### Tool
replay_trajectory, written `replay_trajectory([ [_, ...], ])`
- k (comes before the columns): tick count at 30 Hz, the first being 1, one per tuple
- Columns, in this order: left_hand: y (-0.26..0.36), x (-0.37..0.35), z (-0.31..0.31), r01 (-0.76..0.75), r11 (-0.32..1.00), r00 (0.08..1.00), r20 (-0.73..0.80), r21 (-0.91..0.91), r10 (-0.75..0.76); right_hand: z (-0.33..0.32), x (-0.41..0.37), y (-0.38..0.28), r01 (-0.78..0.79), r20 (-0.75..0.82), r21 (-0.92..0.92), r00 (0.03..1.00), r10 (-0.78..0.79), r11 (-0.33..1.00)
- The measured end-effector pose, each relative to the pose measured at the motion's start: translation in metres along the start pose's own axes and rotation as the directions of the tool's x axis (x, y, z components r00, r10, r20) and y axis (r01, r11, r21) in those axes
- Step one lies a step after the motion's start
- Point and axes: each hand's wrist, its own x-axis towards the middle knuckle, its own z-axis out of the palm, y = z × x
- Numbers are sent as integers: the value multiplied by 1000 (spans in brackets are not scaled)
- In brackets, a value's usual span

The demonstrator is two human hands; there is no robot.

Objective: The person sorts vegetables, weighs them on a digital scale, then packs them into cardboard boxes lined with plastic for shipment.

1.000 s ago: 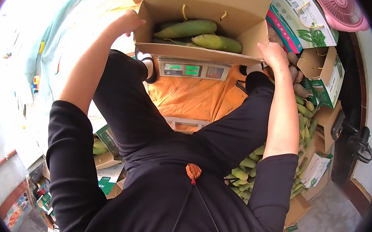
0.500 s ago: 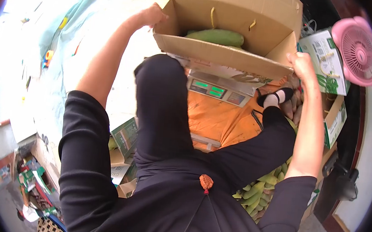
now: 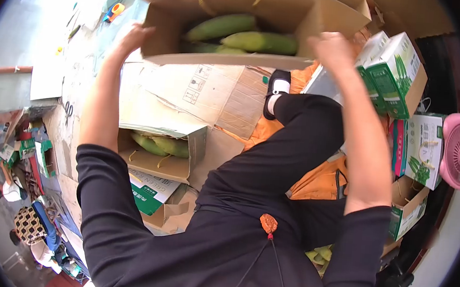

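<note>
My left hand (image 3: 135, 37) is closed on the left end of an open cardboard box (image 3: 232, 60). At the opposite end, my right hand (image 3: 332, 49) grips the box's side edge, its fingertips partly hidden. The box hangs in front of me, its opening turned toward me. Several long green radishes (image 3: 261, 41) lie inside, and two yellow cord handles show on its far wall.
Flattened cardboard (image 3: 191, 91) covers the floor under the box. Another box of green radishes (image 3: 162, 167) sits by my left knee. On the right are printed cartons (image 3: 392, 75), a pink fan (image 3: 455, 149) and an orange sheet (image 3: 322, 179).
Both hands have lifted the box off the digital scale and carried it left. My body and view have turned left, and more radishes show inside the box.
</note>
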Motion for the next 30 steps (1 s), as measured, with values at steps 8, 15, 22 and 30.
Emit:
replay_trajectory([
  [8, -192, -207, 175, 153, 928, 927, 276, 340, -254, 222, -73, -106, -64, 370, 35, 928, 46, 997],
  [15, -179, -265, 219, 366, 922, 890, 242, 124, -385, 195, -132, -138, 96, 705, 131, 691, -161, 987],
  [22, -169, -236, 215, 666, 738, 697, 262, 108, -668, 138, -95, -132, 167, 477, 290, 828, -293, 942],
  [30, -122, -200, 167, 724, 679, 668, 122, 124, -734, 34, -93, -68, 276, 146, 591, 888, -437, 758],
])
